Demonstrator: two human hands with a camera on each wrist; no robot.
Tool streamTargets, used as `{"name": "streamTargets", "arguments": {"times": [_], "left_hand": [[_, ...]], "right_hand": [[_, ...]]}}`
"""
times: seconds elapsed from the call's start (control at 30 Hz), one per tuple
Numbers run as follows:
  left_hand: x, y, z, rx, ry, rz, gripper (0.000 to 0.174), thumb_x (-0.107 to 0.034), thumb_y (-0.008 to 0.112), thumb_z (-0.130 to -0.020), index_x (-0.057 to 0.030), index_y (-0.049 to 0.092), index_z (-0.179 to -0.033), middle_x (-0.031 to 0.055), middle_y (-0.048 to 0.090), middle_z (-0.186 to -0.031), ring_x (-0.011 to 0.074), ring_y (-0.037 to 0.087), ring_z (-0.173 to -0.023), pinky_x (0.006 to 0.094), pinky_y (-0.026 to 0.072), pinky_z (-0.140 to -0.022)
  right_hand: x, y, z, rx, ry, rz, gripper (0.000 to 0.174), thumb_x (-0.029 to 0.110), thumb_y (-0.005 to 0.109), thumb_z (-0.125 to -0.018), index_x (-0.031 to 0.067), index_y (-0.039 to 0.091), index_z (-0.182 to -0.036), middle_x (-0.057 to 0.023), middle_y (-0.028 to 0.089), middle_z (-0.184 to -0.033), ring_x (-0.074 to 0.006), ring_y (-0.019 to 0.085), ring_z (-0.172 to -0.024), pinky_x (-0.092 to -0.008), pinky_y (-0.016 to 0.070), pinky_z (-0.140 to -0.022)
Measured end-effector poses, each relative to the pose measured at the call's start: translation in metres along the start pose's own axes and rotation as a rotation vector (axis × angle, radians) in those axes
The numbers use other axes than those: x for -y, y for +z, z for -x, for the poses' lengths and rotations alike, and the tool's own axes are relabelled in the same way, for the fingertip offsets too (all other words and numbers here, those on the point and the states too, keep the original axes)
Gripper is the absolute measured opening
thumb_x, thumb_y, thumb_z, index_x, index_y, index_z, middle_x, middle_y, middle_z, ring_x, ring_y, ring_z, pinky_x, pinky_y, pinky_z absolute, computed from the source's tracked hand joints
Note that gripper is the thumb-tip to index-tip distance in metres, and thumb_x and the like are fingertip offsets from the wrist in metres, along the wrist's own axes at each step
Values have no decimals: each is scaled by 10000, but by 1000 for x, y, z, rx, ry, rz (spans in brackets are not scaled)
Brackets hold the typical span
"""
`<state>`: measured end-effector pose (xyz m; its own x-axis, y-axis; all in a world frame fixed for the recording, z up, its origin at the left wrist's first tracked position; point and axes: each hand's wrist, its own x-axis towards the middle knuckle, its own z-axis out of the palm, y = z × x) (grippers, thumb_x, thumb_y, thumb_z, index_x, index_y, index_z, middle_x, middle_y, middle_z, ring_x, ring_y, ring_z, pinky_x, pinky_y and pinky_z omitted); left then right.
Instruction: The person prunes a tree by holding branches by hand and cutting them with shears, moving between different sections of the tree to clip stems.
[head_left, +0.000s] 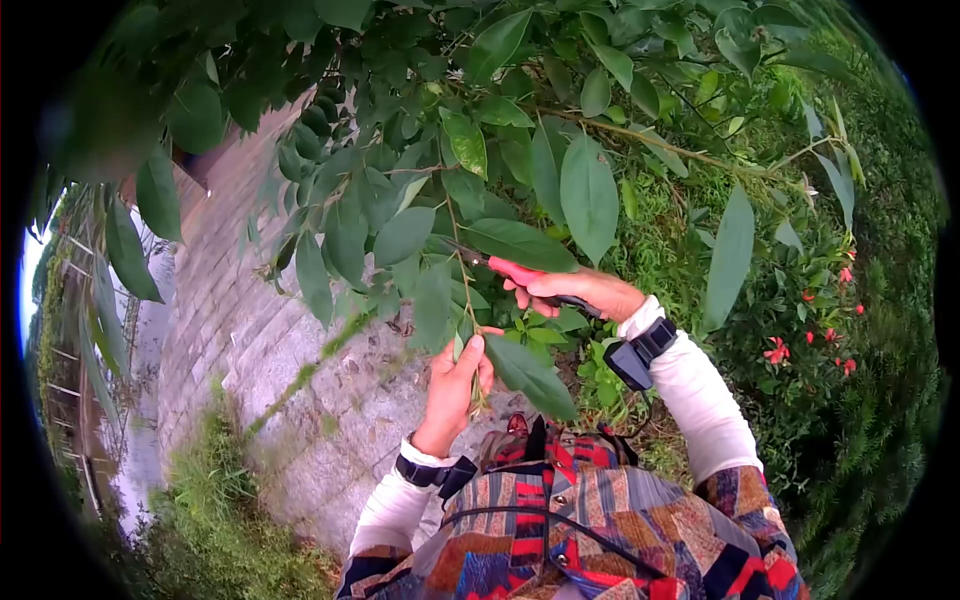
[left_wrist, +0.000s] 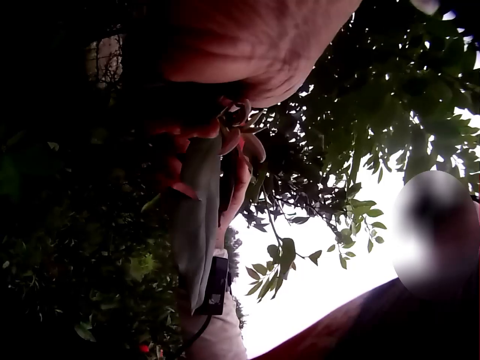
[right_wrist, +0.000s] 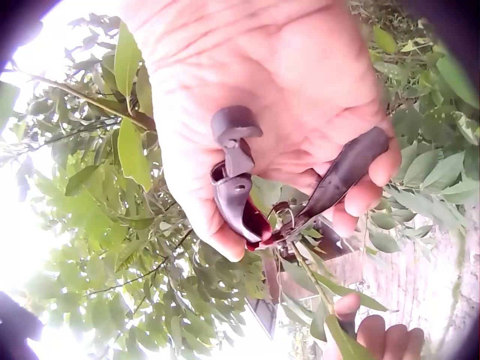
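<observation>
My left hand (head_left: 452,392) pinches a thin leafy twig (head_left: 462,268) between thumb and fingers, low on its hanging end. A long green leaf (head_left: 530,375) sticks out beside those fingers, and it also shows large in the left wrist view. Pruning shears (head_left: 513,271) with red and black handles lie in my right hand (head_left: 592,290), its fingers curled round them. Their dark blades overlap the twig above the left hand in the head view. The right wrist view shows the handles (right_wrist: 341,180) spread apart against the palm.
Dense leafy branches (head_left: 400,170) hang across the top and in front of both hands. A stone-paved path (head_left: 270,390) runs at the left, grass (head_left: 215,490) beside it. A shrub with red flowers (head_left: 776,350) grows at the right. Each wrist wears a strapped camera (head_left: 630,362).
</observation>
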<state>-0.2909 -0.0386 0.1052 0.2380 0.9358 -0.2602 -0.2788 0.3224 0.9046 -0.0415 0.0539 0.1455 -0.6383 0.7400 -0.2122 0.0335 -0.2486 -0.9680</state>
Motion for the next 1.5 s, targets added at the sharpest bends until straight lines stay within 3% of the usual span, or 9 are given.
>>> {"name": "streamTargets", "arguments": {"times": [0.3,0.57,0.8,0.97,1.0,1.07,1.2,1.3,1.5], "left_hand": [[14,-16,-7,10,1,-1,307,-269,518,-1098,-41,666,-1243,-44,488,-618,61,464,-530,229,389,-508],[34,-24,3,114,-125,-147,289,-261,550,-1082,-23,680,-1181,-33,509,-643,75,488,-542,235,411,-515],[69,-42,-18,68,-18,-349,294,-271,631,-1045,-15,674,-1183,-19,588,-724,73,551,-612,254,458,-577],[72,-43,-26,10,230,-701,503,-254,671,-1017,-7,528,-1431,115,682,-1211,162,652,-1074,311,542,-905],[70,-42,-28,19,229,-703,503,-254,671,-1017,-7,528,-1431,115,682,-1211,162,652,-1074,311,542,-905],[68,-38,-28,29,204,-632,566,-231,669,-1014,-13,462,-1493,154,555,-1438,225,595,-1255,345,499,-1036],[71,-45,-41,4,307,-562,448,-266,671,-1008,-35,586,-1383,160,518,-1490,262,626,-1256,354,524,-971],[39,-42,-49,-117,597,-491,288,-193,592,-1052,-33,601,-1291,133,582,-1389,208,653,-1165,320,526,-934],[-25,-62,-79,-421,544,-2,378,-295,546,-1083,-58,490,-1373,142,610,-1358,205,672,-1091,317,521,-844]], "right_hand": [[-11,8,1,72,68,-249,508,405,602,-1008,-1,549,-1307,49,478,-874,-46,370,-660,-231,328,-610],[-25,16,3,120,8,-378,466,398,574,-1022,5,555,-1274,38,500,-881,-41,410,-652,-226,338,-577],[-48,33,43,27,-6,-342,552,465,571,-992,3,547,-1291,4,543,-911,-79,469,-700,-246,387,-637],[-71,39,76,-114,-59,-367,608,511,551,-987,-1,552,-1315,-20,605,-979,-103,529,-742,-258,424,-696],[-75,39,83,-142,-52,-380,613,514,547,-989,-3,554,-1319,-22,611,-986,-104,538,-750,-258,428,-701],[-82,39,93,-133,-51,-374,615,514,537,-995,-7,555,-1321,-21,616,-990,-107,551,-758,-254,432,-706],[-96,40,104,-219,-48,-362,613,514,536,-994,-4,555,-1322,-21,625,-992,-110,549,-739,-254,431,-685],[-100,35,108,-175,-32,-328,640,537,555,-981,4,550,-1336,-27,614,-969,-113,536,-712,-260,425,-682],[-92,36,107,-119,-36,-226,693,537,564,-976,-15,510,-1391,-36,585,-939,-113,502,-690,-262,418,-704]]}}
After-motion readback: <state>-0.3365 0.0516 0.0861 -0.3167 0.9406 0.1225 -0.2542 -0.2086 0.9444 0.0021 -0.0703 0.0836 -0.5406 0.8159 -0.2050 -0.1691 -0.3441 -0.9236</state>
